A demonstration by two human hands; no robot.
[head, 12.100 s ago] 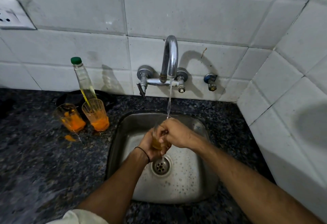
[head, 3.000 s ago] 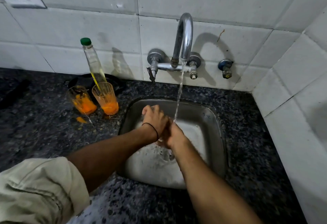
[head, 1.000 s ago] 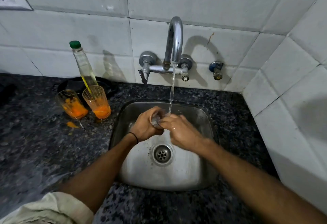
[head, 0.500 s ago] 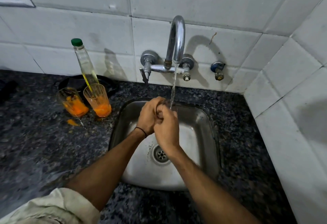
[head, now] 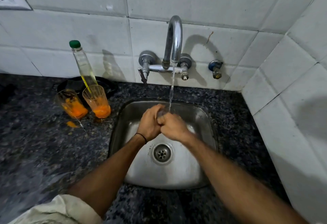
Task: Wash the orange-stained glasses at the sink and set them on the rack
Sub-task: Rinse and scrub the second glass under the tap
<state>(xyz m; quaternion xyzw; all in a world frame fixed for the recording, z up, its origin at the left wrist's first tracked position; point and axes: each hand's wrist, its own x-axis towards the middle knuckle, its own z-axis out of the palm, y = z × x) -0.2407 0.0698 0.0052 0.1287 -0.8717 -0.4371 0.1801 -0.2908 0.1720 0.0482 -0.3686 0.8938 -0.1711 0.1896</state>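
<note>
Over the steel sink (head: 200, 174), my left hand (head: 149, 123) grips a clear glass (head: 161, 112) under the water running from the tap (head: 174, 41). Most of the glass is hidden by my fingers. My right hand (head: 174, 126) is curled against the glass from the right, with its fingers at the glass's mouth. Two more glasses with orange residue stand on the dark counter left of the sink: one (head: 71, 104) further left, one (head: 97, 101) nearer the sink. No rack is in view.
A clear bottle with a green cap (head: 83, 64) stands behind the two glasses, in front of a black dish (head: 70, 85). An orange spill (head: 71, 124) lies on the granite counter (head: 35, 144). White tiled walls close off the back and right.
My hands have stayed together on the glass under the stream. My right forearm has swung out to the right, and the drain is now uncovered.
</note>
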